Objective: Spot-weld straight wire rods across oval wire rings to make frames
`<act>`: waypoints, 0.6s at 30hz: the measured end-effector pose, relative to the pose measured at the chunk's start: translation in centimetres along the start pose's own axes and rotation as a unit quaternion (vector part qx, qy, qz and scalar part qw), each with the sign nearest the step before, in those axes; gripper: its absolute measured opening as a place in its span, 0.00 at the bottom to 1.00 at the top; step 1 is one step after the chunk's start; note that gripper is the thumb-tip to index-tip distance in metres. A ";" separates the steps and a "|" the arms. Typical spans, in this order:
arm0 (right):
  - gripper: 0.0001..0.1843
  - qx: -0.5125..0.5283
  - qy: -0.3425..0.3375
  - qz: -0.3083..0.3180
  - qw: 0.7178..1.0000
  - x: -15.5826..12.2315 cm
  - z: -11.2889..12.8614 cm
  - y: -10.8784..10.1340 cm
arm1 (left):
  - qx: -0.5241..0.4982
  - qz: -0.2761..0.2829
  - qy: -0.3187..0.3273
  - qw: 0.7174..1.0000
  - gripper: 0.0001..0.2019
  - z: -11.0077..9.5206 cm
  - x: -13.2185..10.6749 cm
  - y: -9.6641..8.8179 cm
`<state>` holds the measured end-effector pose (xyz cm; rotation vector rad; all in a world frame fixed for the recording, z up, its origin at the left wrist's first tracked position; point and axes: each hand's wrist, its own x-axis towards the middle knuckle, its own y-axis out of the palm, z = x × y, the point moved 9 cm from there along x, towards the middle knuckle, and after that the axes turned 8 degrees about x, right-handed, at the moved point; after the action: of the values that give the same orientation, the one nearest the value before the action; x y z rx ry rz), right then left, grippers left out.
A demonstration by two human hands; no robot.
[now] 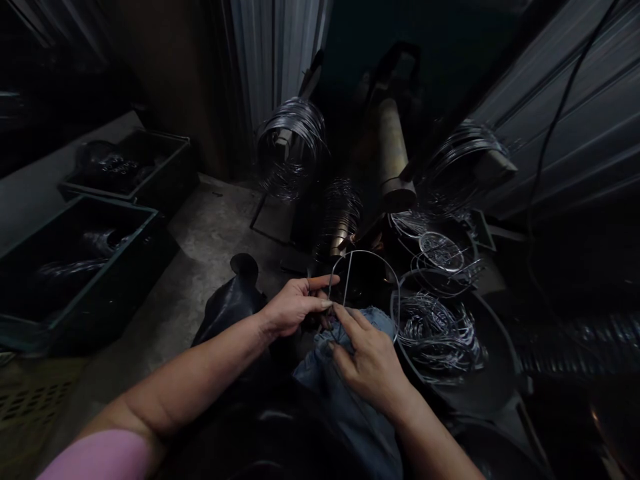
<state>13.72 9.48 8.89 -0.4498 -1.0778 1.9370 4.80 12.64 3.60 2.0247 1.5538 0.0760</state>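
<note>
My left hand (pixel 293 308) pinches the left edge of a thin wire ring (pixel 387 273) with a straight wire crossing its middle. My right hand (pixel 367 360) is closed just below it, fingertips on the lower end of that crossing wire, over my blue-jeaned knee (pixel 345 400). The two hands nearly touch at the fingertips. The ring stands upright in front of a dark opening.
A dark round pan (pixel 493 390) of tangled wire pieces sits right of my hands, with more wire rings (pixel 440 250) behind it. Coils of wire (pixel 293 143) hang on stands at the back. Two dark green crates (pixel 75 260) stand on the concrete floor at left.
</note>
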 end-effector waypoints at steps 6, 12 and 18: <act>0.29 -0.008 0.008 0.004 1.000 1.4 -0.2 -0.9 | -0.017 0.007 0.008 1.000 0.26 -0.9 1.0 0.1; 0.29 -0.012 0.017 0.016 1.000 1.9 -0.3 -1.2 | -0.023 0.002 0.001 1.000 0.28 -1.3 1.3 0.1; 0.28 -0.009 0.024 0.023 0.999 2.1 0.1 -1.5 | -0.019 0.003 0.001 1.000 0.28 -1.4 1.3 -0.1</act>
<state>13.21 11.56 10.30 -0.5330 -1.0639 1.9478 4.64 14.43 4.32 2.0008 1.5347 0.1086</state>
